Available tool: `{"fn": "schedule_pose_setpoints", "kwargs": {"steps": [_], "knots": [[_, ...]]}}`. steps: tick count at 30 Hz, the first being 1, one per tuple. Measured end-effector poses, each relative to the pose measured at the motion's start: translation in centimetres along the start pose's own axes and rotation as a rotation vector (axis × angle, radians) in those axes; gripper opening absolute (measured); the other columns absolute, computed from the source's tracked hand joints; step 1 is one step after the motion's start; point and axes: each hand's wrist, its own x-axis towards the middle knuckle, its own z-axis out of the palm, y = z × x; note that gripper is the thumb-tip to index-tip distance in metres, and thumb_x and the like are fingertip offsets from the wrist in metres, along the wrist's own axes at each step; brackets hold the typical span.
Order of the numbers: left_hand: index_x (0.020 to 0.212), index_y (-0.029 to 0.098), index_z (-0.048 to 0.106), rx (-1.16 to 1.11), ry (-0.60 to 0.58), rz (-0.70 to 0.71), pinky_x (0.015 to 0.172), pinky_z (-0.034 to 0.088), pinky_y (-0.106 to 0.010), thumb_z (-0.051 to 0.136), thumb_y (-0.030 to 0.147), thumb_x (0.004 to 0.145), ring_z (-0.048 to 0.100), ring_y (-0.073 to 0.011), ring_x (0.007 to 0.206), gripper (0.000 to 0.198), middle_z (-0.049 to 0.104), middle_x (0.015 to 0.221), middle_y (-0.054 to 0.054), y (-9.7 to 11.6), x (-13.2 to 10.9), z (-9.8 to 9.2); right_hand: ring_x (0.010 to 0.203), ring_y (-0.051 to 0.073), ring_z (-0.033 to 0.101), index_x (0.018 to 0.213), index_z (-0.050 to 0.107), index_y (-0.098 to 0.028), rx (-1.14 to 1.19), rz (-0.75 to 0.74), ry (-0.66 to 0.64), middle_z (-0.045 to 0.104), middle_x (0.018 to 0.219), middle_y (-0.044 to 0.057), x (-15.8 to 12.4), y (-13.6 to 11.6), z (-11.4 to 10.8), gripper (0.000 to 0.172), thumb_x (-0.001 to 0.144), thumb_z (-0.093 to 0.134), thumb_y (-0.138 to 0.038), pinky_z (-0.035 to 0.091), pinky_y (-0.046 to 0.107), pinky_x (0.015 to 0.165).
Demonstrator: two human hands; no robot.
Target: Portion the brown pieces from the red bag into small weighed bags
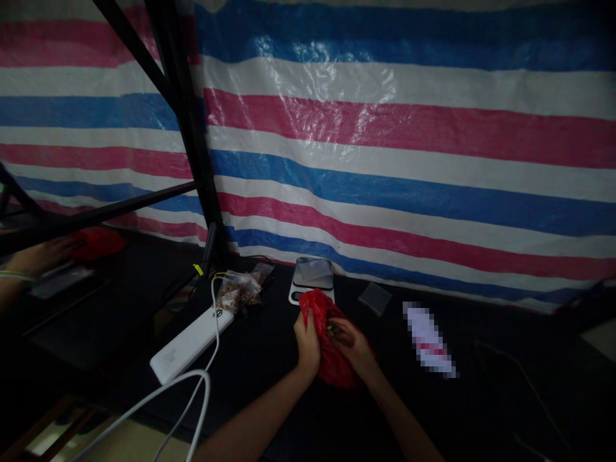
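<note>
A crumpled red plastic bag lies over the near side of a small digital scale on the black table. My left hand is closed on the bag's left edge, thumb up along its rim. At the bag's mouth, the fingers of my right hand are curled around small brownish pieces, too dark to name. On the scale sits a shallow clear tray with a dark rim. Just left of it are clear bags of small brown pieces.
A white power bank with white cables lies at the left. To the right are a flat clear packet and a pixelated white item. Another person's hand touches a red bag beyond a black metal frame. Striped sheeting hangs behind.
</note>
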Motion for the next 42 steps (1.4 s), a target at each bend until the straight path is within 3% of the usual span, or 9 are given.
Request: {"fn": "schedule_pose_setpoints", "kwargs": {"steps": [5, 9, 15, 18, 22, 25, 27, 35, 42], "knots": [[0.07, 0.011, 0.054, -0.049, 0.07, -0.123, 0.054, 0.041, -0.022, 0.048, 0.048, 0.073, 0.051, -0.0118, 0.055, 0.038, 0.054, 0.058, 0.001, -0.4, 0.0, -0.4, 0.098, 0.023, 0.057, 0.1, 0.055, -0.02, 0.088, 0.013, -0.027, 0.062, 0.105, 0.008, 0.1, -0.3, -0.5, 0.042, 0.061, 0.066, -0.031, 0.043, 0.039, 0.087], [0.094, 0.011, 0.054, -0.103, 0.067, -0.223, 0.068, 0.046, -0.026, 0.048, 0.041, 0.075, 0.059, -0.0162, 0.074, 0.036, 0.063, 0.085, -0.007, 0.2, -0.6, -2.3, 0.099, 0.023, 0.057, 0.104, 0.053, -0.021, 0.081, -0.016, 0.002, 0.061, 0.107, 0.007, 0.1, -0.4, -1.6, 0.044, 0.064, 0.065, -0.034, 0.042, 0.04, 0.088], [0.112, 0.019, 0.038, -0.023, 0.123, -0.247, 0.078, 0.046, -0.032, 0.033, 0.037, 0.083, 0.058, -0.0179, 0.094, 0.035, 0.058, 0.105, -0.009, 2.6, -1.9, -7.1, 0.098, 0.024, 0.057, 0.105, 0.054, -0.021, -0.033, -0.059, 0.068, 0.061, 0.108, 0.008, -0.4, -0.5, -1.9, 0.042, 0.066, 0.063, -0.034, 0.046, 0.039, 0.082], [0.112, 0.019, 0.037, 0.147, 0.125, -0.086, 0.087, 0.041, -0.034, 0.03, 0.038, 0.084, 0.05, -0.0185, 0.106, 0.035, 0.053, 0.113, -0.01, 4.4, -1.2, -7.2, 0.099, 0.022, 0.056, 0.105, 0.054, -0.021, -0.063, -0.104, 0.063, 0.061, 0.107, 0.008, -0.7, -0.2, -1.5, 0.038, 0.068, 0.062, -0.03, 0.044, 0.039, 0.087], [0.113, 0.021, 0.044, 0.582, -0.275, 0.312, 0.097, 0.03, -0.033, 0.045, 0.032, 0.079, 0.042, -0.0191, 0.113, 0.035, 0.049, 0.118, -0.007, 7.3, 0.8, -4.9, 0.098, 0.023, 0.057, 0.104, 0.055, -0.021, -0.144, -0.162, 0.074, 0.061, 0.106, 0.007, -0.7, -0.4, -1.2, 0.038, 0.067, 0.062, -0.028, 0.043, 0.041, 0.088], [0.102, 0.022, 0.054, 0.892, -0.608, 0.312, 0.092, 0.034, -0.032, 0.049, 0.023, 0.076, 0.049, -0.0196, 0.102, 0.027, 0.057, 0.106, -0.004, 7.9, 1.4, -4.3, 0.098, 0.022, 0.057, 0.105, 0.054, -0.02, -0.153, -0.179, 0.087, 0.061, 0.106, 0.008, -0.6, -0.9, -1.2, 0.038, 0.069, 0.06, -0.028, 0.043, 0.041, 0.087], [0.093, 0.023, 0.058, 1.016, -0.696, 0.258, 0.087, 0.037, -0.03, 0.046, 0.02, 0.077, 0.052, -0.0184, 0.095, 0.02, 0.059, 0.098, -0.003, 7.4, 0.8, -5.1, 0.099, 0.021, 0.056, 0.106, 0.054, -0.02, -0.158, -0.169, 0.086, 0.061, 0.107, 0.007, -0.7, -1.0, -1.2, 0.038, 0.07, 0.059, -0.028, 0.043, 0.04, 0.088], [0.082, 0.022, 0.06, 1.194, -0.568, 0.269, 0.082, 0.036, -0.03, 0.041, 0.017, 0.078, 0.051, -0.0189, 0.09, 0.02, 0.059, 0.089, -0.003, 6.7, 0.0, -9.1, 0.099, 0.019, 0.056, 0.107, 0.053, -0.021, -0.177, -0.131, 0.03, 0.061, 0.107, 0.005, -0.8, -0.6, -0.5, 0.038, 0.069, 0.059, -0.027, 0.042, 0.037, 0.09], [0.095, 0.019, 0.054, 1.111, -0.366, 0.573, 0.088, 0.034, -0.031, 0.035, 0.022, 0.084, 0.048, -0.0184, 0.097, 0.023, 0.056, 0.097, -0.005, 8.1, 8.1, -4.3, 0.095, 0.019, 0.057, 0.109, 0.051, -0.022, -0.208, -0.157, 0.071, 0.061, 0.106, 0.005, -1.0, -1.1, -0.2, 0.039, 0.071, 0.058, -0.028, 0.044, 0.036, 0.086]]}}
